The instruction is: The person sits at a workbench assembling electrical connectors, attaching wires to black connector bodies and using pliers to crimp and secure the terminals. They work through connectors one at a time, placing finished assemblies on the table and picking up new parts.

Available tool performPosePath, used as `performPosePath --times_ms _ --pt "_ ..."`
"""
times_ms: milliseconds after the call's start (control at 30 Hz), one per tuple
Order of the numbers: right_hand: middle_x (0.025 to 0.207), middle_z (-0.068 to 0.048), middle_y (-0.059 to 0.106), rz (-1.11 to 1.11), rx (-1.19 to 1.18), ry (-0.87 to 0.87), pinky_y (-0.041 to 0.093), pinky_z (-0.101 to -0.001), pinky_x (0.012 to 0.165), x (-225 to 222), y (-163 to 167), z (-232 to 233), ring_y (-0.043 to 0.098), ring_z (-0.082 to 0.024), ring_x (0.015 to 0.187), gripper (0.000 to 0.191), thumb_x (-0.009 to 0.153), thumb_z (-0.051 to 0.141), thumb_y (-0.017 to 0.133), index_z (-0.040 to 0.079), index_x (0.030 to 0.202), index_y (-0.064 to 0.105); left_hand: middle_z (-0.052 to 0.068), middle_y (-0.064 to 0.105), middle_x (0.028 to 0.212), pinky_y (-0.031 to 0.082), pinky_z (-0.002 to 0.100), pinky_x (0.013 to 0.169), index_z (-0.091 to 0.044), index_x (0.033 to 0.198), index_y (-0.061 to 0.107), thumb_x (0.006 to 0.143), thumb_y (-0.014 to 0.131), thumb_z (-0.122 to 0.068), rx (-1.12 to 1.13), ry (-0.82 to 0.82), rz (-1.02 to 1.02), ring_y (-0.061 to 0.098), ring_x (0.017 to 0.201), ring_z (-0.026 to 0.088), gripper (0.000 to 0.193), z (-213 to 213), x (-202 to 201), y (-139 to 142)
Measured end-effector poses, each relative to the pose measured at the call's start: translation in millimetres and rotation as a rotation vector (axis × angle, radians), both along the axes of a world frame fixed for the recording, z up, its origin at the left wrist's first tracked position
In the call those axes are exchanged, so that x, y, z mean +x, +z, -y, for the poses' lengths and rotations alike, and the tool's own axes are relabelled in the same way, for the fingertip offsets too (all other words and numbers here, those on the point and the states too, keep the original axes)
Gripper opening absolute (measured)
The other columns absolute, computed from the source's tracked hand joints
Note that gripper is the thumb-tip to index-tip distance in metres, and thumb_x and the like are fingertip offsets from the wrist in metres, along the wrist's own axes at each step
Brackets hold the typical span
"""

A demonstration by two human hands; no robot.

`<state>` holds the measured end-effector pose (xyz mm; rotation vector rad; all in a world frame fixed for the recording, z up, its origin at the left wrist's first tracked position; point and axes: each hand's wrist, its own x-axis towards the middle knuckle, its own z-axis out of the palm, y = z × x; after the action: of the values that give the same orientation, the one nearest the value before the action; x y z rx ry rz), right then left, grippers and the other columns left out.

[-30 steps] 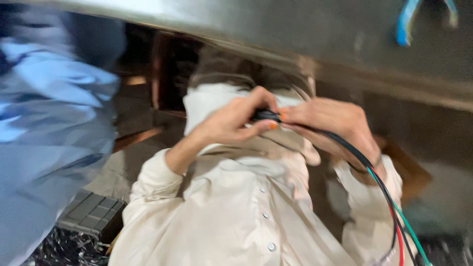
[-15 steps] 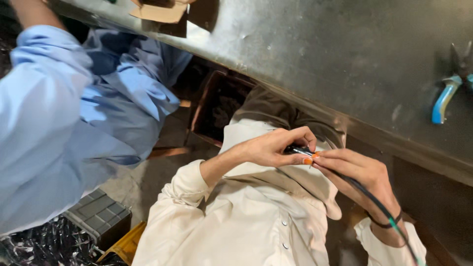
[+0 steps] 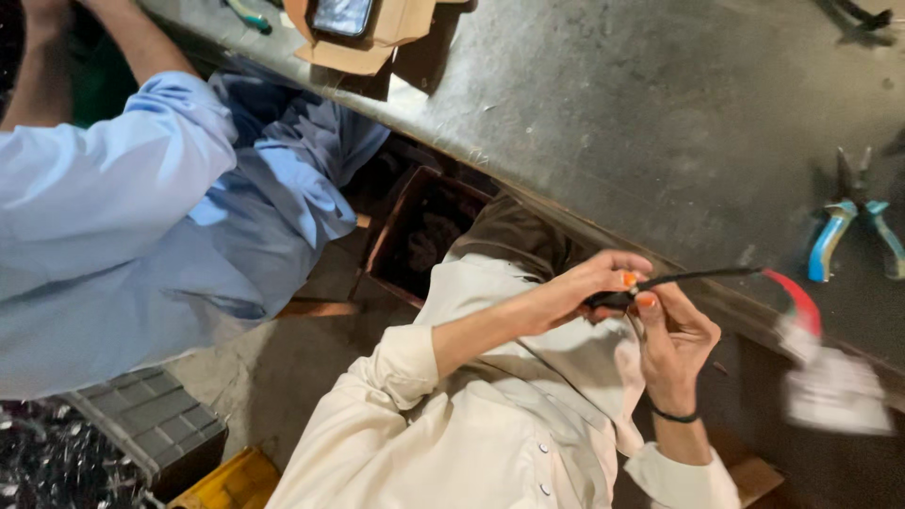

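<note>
— Your left hand [image 3: 584, 287] and right hand [image 3: 674, 335]: what are they doing?
— Both pinch the black cable [image 3: 698, 276] between closed fingertips, just below the workbench [image 3: 613, 123] edge.
— And its far end?
— Blurred: red wire, white plug [image 3: 834, 386], details unreadable. Pliers [image 3: 853, 226] lie apart.

A grey metal workbench [image 3: 603, 104] runs across the top. On it lie blue-handled pliers [image 3: 848, 231] at the right and an open cardboard box [image 3: 363, 38] at the far edge. A person in a light blue shirt [image 3: 123, 217] stands at the left. Below, a dark brown crate [image 3: 419, 236], a grey block [image 3: 151, 424] and something yellow [image 3: 231, 481] sit on the floor.
</note>
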<state>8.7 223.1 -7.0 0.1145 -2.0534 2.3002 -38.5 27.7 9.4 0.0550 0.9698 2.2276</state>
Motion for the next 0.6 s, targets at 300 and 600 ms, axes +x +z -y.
performPosePath --times_ms 300,600 --pt "0.103 -0.012 0.072 -0.002 0.054 0.195 0.056 -0.0288 0.082 -33 11 -48 0.068 -0.018 0.094 0.011 0.094 -0.001 0.072 -0.005 0.104 0.071 0.000 0.062 0.134 0.046 0.030 0.100 -0.014 0.158 0.042 0.112 0.060 -0.031 0.019 -0.063 -0.205 0.058 0.118 0.009 0.053 -17 9 12" --pt "0.093 -0.007 0.075 0.328 0.112 0.189 0.055 -0.0309 0.070 -33 75 -23 0.067 -0.014 0.081 0.017 0.087 0.010 0.082 -0.002 0.099 0.077 0.013 0.058 0.103 0.037 0.047 0.088 -0.006 0.158 0.037 0.102 0.062 -0.017 -1.210 -0.048 -1.149 0.056 0.102 0.033 0.062 -6 23 28"
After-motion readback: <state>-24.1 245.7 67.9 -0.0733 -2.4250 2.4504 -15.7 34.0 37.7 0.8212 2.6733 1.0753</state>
